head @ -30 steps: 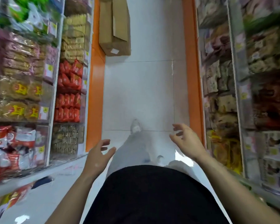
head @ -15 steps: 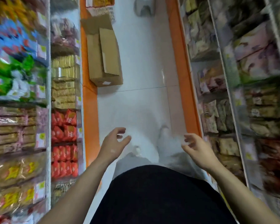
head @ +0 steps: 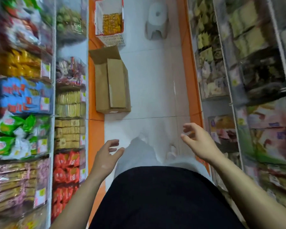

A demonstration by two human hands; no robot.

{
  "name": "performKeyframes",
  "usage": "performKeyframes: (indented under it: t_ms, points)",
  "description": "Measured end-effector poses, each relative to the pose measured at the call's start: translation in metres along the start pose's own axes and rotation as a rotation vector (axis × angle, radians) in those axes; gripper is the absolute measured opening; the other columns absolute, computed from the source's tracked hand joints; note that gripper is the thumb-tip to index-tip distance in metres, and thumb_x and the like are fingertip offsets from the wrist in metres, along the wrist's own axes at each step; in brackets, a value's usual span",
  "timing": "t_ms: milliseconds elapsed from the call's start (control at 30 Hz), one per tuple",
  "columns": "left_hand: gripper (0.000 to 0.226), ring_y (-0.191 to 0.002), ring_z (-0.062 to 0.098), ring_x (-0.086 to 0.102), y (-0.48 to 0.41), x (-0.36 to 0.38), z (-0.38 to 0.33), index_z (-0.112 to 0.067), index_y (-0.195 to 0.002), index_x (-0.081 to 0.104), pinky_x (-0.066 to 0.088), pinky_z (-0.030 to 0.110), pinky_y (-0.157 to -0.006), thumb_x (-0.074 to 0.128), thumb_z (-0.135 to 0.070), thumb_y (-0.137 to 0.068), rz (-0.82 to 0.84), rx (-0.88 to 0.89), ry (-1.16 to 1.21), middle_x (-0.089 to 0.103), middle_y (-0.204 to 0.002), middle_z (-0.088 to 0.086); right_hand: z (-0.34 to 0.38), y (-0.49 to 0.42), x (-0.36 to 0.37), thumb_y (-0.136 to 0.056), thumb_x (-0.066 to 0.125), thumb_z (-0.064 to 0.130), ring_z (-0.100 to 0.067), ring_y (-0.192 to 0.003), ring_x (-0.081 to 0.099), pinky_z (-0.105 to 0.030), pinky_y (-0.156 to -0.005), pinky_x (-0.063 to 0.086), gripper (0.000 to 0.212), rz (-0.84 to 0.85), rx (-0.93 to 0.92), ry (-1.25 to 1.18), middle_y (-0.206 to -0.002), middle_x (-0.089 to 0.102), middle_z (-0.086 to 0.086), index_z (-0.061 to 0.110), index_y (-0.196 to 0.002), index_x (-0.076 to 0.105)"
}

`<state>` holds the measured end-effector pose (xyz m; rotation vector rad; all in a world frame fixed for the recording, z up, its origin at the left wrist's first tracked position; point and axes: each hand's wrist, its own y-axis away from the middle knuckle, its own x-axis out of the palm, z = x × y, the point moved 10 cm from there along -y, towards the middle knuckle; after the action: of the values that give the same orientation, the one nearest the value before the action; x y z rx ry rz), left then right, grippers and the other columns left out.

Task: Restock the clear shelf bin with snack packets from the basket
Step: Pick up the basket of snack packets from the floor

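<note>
Aisle view, person walking toward the supply. Over the last second the cardboard box (head: 112, 86) passes from the top edge of the view to mid-frame. Beyond the box, the white basket (head: 111, 39) comes fully into sight, half a second after only its near edge showed. It stands on the floor touching the far end of the box, against the orange strip (head: 96, 129). The golden snack packets (head: 112, 23) lie inside it, filling the half farther from the box. A grey stool (head: 158, 22) also appears, beyond the box and to its right.

The left hand (head: 106, 156) and right hand (head: 196, 141) stay raised on the near side of the box, well apart from it and from the basket. As in both earlier views, the fingers of each hand are loosely curled and spread and grasp nothing.

Clear shelf bins (head: 82, 100) line the racks on both sides of the box. Those to its left hold red, yellow and brown packets. Which bin is the one to restock cannot be told.

Reading: the change is one of approach only. No packet is picked up yet, so the task appears to be at its fetch stage. The box lies along the direct path, so the next reach probably calls for stepping level with or past the box and bending down to the basket.
</note>
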<state>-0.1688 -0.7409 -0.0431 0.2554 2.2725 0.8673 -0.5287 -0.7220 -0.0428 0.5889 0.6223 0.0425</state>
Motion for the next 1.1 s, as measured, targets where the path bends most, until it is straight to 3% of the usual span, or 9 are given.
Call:
performKeyframes:
  t_ms: [167, 300, 467, 600, 733, 933, 1100]
  points:
    - [0.033, -0.110, 0.009, 0.060, -0.094, -0.041, -0.030, -0.028, -0.128, 0.058, 0.044, 0.021, -0.081, 0.067, -0.032, -0.097, -0.039, -0.044, 0.080, 0.063, -0.125, -0.011, 0.074, -0.116, -0.013, -0.092, 0.063, 0.037, -0.006, -0.089, 0.062, -0.030, -0.079, 0.053, 0.044, 0.024, -0.044, 0.069, -0.115, 0.061, 0.008, 0.023, -0.133, 0.053]
    - [0.030, -0.105, -0.002, 0.060, -0.174, -0.070, -0.079, -0.031, -0.124, 0.060, 0.040, 0.010, -0.075, 0.069, -0.033, -0.095, 0.000, -0.027, 0.087, 0.064, -0.123, -0.013, 0.113, -0.178, -0.027, -0.092, 0.063, 0.039, -0.002, -0.089, 0.060, -0.024, -0.074, 0.046, 0.044, 0.031, -0.010, 0.111, -0.112, 0.060, 0.010, 0.024, -0.132, 0.053]
    - [0.033, -0.106, -0.003, 0.059, -0.267, -0.094, -0.184, -0.035, -0.122, 0.058, 0.041, 0.011, -0.075, 0.071, -0.038, -0.092, 0.073, 0.045, 0.038, 0.063, -0.114, -0.021, 0.131, -0.228, -0.071, -0.090, 0.066, 0.037, -0.003, -0.088, 0.061, -0.025, -0.077, 0.049, 0.044, 0.020, 0.075, 0.083, -0.110, 0.061, 0.011, 0.023, -0.130, 0.055]
    - [0.032, -0.110, 0.005, 0.062, -0.344, -0.083, -0.274, -0.032, -0.123, 0.058, 0.047, 0.006, -0.065, 0.070, -0.032, -0.093, 0.139, 0.080, 0.082, 0.065, -0.118, -0.011, 0.131, -0.290, -0.112, -0.090, 0.067, 0.035, -0.003, -0.085, 0.062, -0.026, -0.078, 0.048, 0.040, 0.010, 0.129, 0.075, -0.112, 0.063, 0.007, 0.022, -0.127, 0.058]
    - [0.038, -0.113, 0.011, 0.061, -0.414, -0.070, -0.344, -0.028, -0.129, 0.058, 0.047, 0.022, -0.085, 0.071, -0.033, -0.093, 0.143, 0.077, 0.045, 0.065, -0.121, -0.008, 0.146, -0.379, -0.157, -0.090, 0.066, 0.036, -0.003, -0.087, 0.061, -0.027, -0.081, 0.048, 0.042, 0.003, 0.104, 0.075, -0.114, 0.061, 0.007, 0.021, -0.128, 0.057]
    - [0.033, -0.110, 0.009, 0.063, -0.477, -0.110, -0.404, -0.032, -0.122, 0.059, 0.048, 0.026, -0.091, 0.072, -0.033, -0.092, 0.065, 0.001, 0.065, 0.064, -0.119, -0.015, 0.222, -0.507, -0.224, -0.092, 0.064, 0.036, -0.012, -0.092, 0.062, -0.031, -0.086, 0.050, 0.043, 0.072, 0.012, 0.106, -0.115, 0.062, 0.003, 0.017, -0.129, 0.057]
    - [0.033, -0.104, -0.004, 0.060, -0.530, -0.157, -0.428, -0.035, -0.122, 0.058, 0.042, 0.015, -0.081, 0.072, -0.036, -0.092, -0.012, -0.064, 0.073, 0.062, -0.116, -0.022, 0.302, -0.617, -0.248, -0.093, 0.063, 0.035, -0.013, -0.090, 0.063, -0.030, -0.083, 0.050, 0.041, 0.118, -0.072, 0.149, -0.114, 0.062, 0.003, 0.017, -0.129, 0.056]
